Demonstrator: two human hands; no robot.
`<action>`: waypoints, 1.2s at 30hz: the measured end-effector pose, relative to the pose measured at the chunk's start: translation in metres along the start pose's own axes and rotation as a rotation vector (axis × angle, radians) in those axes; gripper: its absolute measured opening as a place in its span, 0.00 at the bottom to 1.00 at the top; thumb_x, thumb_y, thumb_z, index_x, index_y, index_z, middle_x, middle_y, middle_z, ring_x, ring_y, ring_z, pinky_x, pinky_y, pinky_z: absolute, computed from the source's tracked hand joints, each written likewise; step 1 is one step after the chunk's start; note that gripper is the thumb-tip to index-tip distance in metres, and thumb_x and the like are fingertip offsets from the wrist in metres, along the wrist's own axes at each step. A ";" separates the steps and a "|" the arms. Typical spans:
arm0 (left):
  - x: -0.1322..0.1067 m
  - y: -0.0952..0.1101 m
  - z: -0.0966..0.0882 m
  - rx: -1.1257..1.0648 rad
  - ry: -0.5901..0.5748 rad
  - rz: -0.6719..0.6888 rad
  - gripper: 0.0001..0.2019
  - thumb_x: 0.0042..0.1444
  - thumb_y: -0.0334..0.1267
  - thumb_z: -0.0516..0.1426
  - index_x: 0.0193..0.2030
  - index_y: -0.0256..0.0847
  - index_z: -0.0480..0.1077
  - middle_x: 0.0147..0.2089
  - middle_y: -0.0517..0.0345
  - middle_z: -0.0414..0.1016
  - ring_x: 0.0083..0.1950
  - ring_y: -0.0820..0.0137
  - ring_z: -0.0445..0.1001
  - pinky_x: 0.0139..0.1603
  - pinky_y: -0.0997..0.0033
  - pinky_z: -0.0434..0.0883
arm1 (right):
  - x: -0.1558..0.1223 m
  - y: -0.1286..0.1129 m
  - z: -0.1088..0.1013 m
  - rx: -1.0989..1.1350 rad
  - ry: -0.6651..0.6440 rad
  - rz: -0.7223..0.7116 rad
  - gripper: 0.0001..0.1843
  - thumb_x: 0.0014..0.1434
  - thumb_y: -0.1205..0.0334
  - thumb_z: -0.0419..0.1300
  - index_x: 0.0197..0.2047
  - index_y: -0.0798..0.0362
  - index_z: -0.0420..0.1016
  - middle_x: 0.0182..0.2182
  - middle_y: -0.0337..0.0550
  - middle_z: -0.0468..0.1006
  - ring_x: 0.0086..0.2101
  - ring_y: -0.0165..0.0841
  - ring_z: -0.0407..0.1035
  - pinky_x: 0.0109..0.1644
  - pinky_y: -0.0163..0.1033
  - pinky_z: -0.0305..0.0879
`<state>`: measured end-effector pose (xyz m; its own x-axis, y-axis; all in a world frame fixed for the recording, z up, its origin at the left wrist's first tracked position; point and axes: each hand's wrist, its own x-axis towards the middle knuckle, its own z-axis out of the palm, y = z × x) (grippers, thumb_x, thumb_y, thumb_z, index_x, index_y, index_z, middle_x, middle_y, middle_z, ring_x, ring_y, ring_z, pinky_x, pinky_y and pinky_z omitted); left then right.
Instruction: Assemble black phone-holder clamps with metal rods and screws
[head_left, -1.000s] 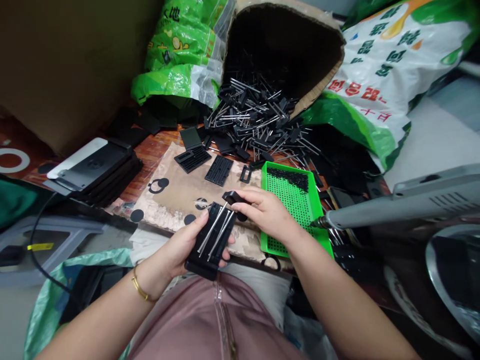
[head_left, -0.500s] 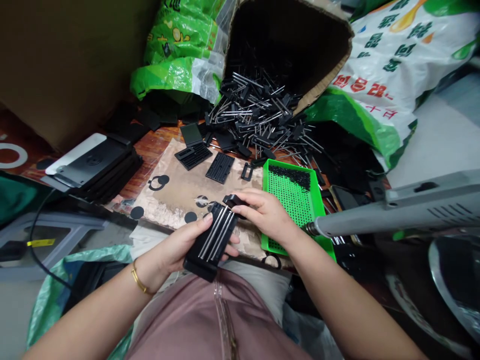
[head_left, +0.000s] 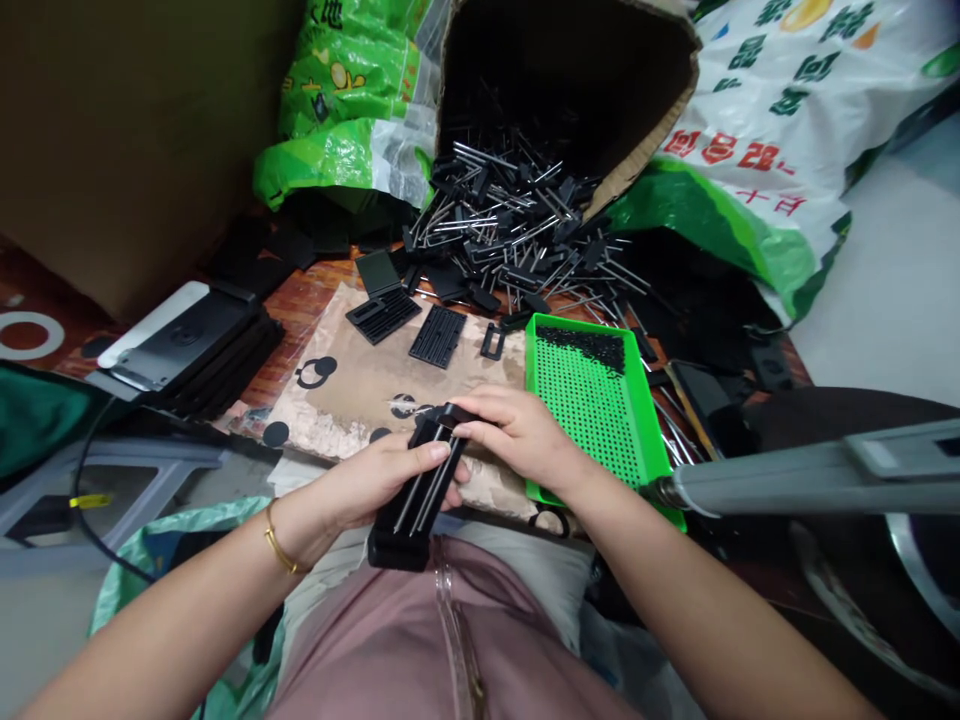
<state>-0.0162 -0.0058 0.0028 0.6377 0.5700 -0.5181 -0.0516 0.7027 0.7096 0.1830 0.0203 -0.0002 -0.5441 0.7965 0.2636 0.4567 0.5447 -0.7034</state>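
My left hand [head_left: 367, 485] is closed round a black plastic plate [head_left: 409, 515], held over my lap with its far end tilted up. Metal pins [head_left: 427, 485] lie along the plate's top face. My right hand [head_left: 517, 435] pinches the small black head piece [head_left: 450, 418] that the pins stick out of, at the plate's far end. Both hands meet just in front of a brown cardboard sheet [head_left: 352, 385] on the table.
A green perforated tray [head_left: 592, 400] with small black bits stands right of my hands. Behind it a tipped cardboard box [head_left: 637, 110] spills a pile of black pin parts [head_left: 510, 225]. Loose black grilles [head_left: 439, 335], stacked black plates [head_left: 195, 345], green-white sacks [head_left: 750, 130] and a grey tool [head_left: 810, 470] surround them.
The pin piece in my right hand has been lowered flat onto the plate and slid along it. Both hands drew slightly closer together; the view shifted a little.
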 end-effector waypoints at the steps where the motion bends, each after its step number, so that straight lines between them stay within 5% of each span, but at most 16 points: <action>1: 0.000 0.000 -0.001 -0.003 -0.006 0.004 0.22 0.48 0.52 0.63 0.38 0.30 0.73 0.29 0.47 0.78 0.30 0.69 0.75 0.31 0.74 0.69 | 0.000 0.000 0.001 0.003 0.000 0.007 0.11 0.62 0.60 0.56 0.46 0.50 0.76 0.39 0.42 0.79 0.40 0.33 0.72 0.45 0.39 0.67; 9: 0.005 -0.002 0.000 -0.149 0.009 -0.015 0.15 0.49 0.38 0.64 0.42 0.33 0.72 0.39 0.45 0.79 0.35 0.67 0.77 0.37 0.69 0.71 | 0.003 -0.006 0.003 -0.107 -0.082 0.086 0.11 0.62 0.64 0.56 0.45 0.52 0.77 0.35 0.42 0.78 0.37 0.32 0.71 0.41 0.37 0.66; 17: 0.009 -0.007 0.001 -0.038 0.099 0.004 0.17 0.50 0.46 0.63 0.38 0.31 0.74 0.30 0.49 0.79 0.31 0.69 0.76 0.34 0.73 0.69 | 0.010 -0.021 0.001 -0.341 -0.161 0.163 0.17 0.64 0.59 0.51 0.55 0.45 0.72 0.43 0.42 0.80 0.43 0.40 0.72 0.44 0.44 0.66; 22: 0.012 -0.008 0.005 0.006 0.145 0.021 0.19 0.43 0.47 0.67 0.36 0.33 0.74 0.27 0.53 0.78 0.27 0.71 0.74 0.31 0.73 0.69 | 0.020 -0.036 -0.003 -0.392 -0.217 0.250 0.16 0.62 0.60 0.52 0.50 0.44 0.76 0.40 0.42 0.81 0.40 0.41 0.75 0.39 0.42 0.65; 27: 0.012 -0.008 0.008 -0.037 0.149 -0.022 0.18 0.41 0.45 0.68 0.34 0.34 0.74 0.30 0.53 0.78 0.27 0.70 0.75 0.29 0.72 0.71 | 0.022 -0.039 -0.003 -0.376 -0.245 0.245 0.14 0.62 0.62 0.52 0.44 0.47 0.79 0.35 0.42 0.82 0.36 0.38 0.75 0.37 0.40 0.64; 36: 0.011 -0.009 0.000 -0.029 0.076 -0.045 0.14 0.42 0.40 0.68 0.32 0.33 0.74 0.28 0.53 0.78 0.25 0.71 0.74 0.27 0.73 0.70 | 0.013 -0.027 0.004 -0.230 -0.201 0.209 0.15 0.63 0.62 0.52 0.49 0.46 0.77 0.43 0.41 0.81 0.42 0.37 0.75 0.44 0.40 0.68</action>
<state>-0.0089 -0.0060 -0.0099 0.5795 0.5679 -0.5845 -0.0476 0.7395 0.6714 0.1608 0.0146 0.0200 -0.5392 0.8419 -0.0215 0.7067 0.4384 -0.5554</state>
